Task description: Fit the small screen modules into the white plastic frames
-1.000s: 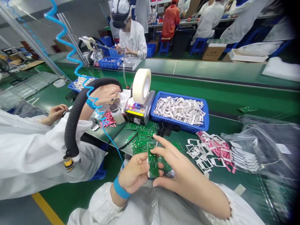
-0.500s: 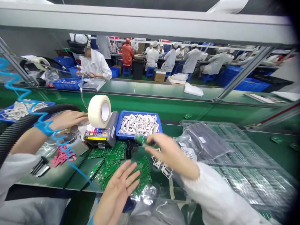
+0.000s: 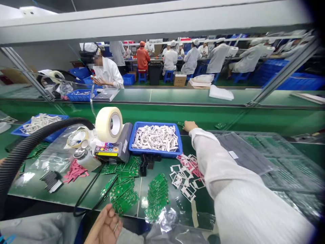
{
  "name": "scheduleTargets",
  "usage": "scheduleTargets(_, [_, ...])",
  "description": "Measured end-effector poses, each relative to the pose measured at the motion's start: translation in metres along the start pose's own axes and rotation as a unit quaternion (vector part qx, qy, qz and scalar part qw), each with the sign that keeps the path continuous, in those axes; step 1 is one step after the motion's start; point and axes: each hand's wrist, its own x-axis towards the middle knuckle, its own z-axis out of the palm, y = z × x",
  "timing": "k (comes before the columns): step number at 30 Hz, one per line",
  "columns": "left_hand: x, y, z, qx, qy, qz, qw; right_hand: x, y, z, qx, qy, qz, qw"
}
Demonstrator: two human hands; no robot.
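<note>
At the back of the bench, my right hand (image 3: 190, 126) is closed at the edge of a small green circuit board (image 3: 180, 124). My left hand (image 3: 106, 223) is low at the front edge, palm up, its fingers loosely curled and apart with nothing visible in them. Just beyond its fingertips lies a pile of green circuit boards (image 3: 124, 196). A second stack of boards (image 3: 157, 193) is to the right of that pile. White frames (image 3: 181, 179) and pink strips (image 3: 191, 163) lie below my right forearm.
A blue tray (image 3: 156, 154) of white frames stands mid-bench beside a grey device (image 3: 124, 142) with a tape roll (image 3: 101, 124) above it. A black hose (image 3: 48, 130) arches on the left. Bagged boards (image 3: 286, 162) lie right. A co-worker (image 3: 109, 71) sits opposite.
My right hand has moved from in front of the blue tray to the back of the bench with the board. My left hand has dropped down and left, its fingers curling. A neighbour's strapped arm has withdrawn left.
</note>
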Motion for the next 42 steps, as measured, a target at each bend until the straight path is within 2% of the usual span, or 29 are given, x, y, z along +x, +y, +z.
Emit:
scheduleTargets(3, [-0.005, -0.007, 0.014, -0.011, -0.005, -0.008, 1.0, -0.017, 0.006, -0.012, -0.029, -0.046, 0.022, 0.998])
scheduleTargets(6, [-0.009, -0.016, 0.03, -0.025, -0.041, -0.017, 0.999, -0.061, 0.018, -0.013, -0.042, -0.08, 0.006, 0.996])
scheduleTargets(9, [-0.013, -0.025, 0.042, -0.026, -0.085, -0.047, 0.995, -0.116, 0.026, 0.006, -0.041, -0.119, -0.005, 0.992])
scheduleTargets(11, [-0.016, -0.029, 0.049, -0.017, -0.108, -0.068, 0.992, -0.141, 0.027, 0.022, -0.036, -0.132, 0.003, 0.991])
scheduleTargets(13, [-0.018, -0.031, 0.054, -0.006, -0.125, -0.079, 0.989, -0.154, 0.027, 0.033, -0.028, -0.126, 0.016, 0.992])
scheduleTargets(15, [-0.02, -0.032, 0.055, 0.006, -0.141, -0.08, 0.987, -0.162, 0.026, 0.033, -0.014, -0.099, 0.019, 0.995])
scheduleTargets(17, [-0.022, -0.031, 0.054, 0.03, -0.161, -0.063, 0.985, -0.172, 0.024, 0.022, 0.009, -0.058, -0.001, 0.998])
scheduleTargets(19, [-0.023, -0.031, 0.052, 0.093, -0.184, -0.014, 0.978, -0.19, 0.016, 0.007, 0.044, -0.031, -0.049, 0.997])
scheduleTargets(20, [-0.024, -0.032, 0.05, 0.139, -0.193, 0.027, 0.971, -0.203, 0.009, 0.001, 0.064, -0.031, -0.084, 0.994])
scheduleTargets(22, [-0.026, -0.035, 0.048, 0.25, -0.21, 0.122, 0.937, -0.231, -0.012, -0.008, 0.118, -0.075, -0.183, 0.973])
scheduleTargets(23, [-0.027, -0.036, 0.047, 0.301, -0.221, 0.17, 0.912, -0.245, -0.024, -0.01, 0.15, -0.117, -0.239, 0.952])
scheduleTargets(25, [-0.03, -0.037, 0.047, 0.383, -0.262, 0.243, 0.852, -0.268, -0.051, -0.007, 0.224, -0.22, -0.328, 0.891])
scheduleTargets(27, [-0.035, -0.035, 0.048, 0.438, -0.309, 0.27, 0.8, -0.282, -0.074, 0.0, 0.273, -0.285, -0.368, 0.842])
scheduleTargets(29, [-0.039, -0.03, 0.049, 0.463, -0.319, 0.261, 0.785, -0.287, -0.091, 0.008, 0.288, -0.295, -0.38, 0.828])
scheduleTargets(32, [-0.039, -0.022, 0.045, 0.455, -0.296, 0.228, 0.808, -0.284, -0.105, 0.016, 0.281, -0.277, -0.401, 0.826])
scheduleTargets(34, [-0.036, -0.021, 0.037, 0.456, -0.305, 0.198, 0.813, -0.276, -0.11, 0.02, 0.269, -0.26, -0.407, 0.833])
scheduleTargets(36, [-0.03, -0.023, 0.027, 0.448, -0.313, 0.149, 0.824, -0.262, -0.112, 0.026, 0.25, -0.218, -0.384, 0.862])
scheduleTargets(39, [-0.024, -0.028, 0.011, 0.352, -0.3, 0.061, 0.884, -0.232, -0.114, 0.041, 0.197, -0.1, -0.308, 0.926])
scheduleTargets(42, [-0.021, -0.025, -0.002, 0.22, -0.299, 0.004, 0.928, -0.203, -0.118, 0.059, 0.138, -0.014, -0.257, 0.956])
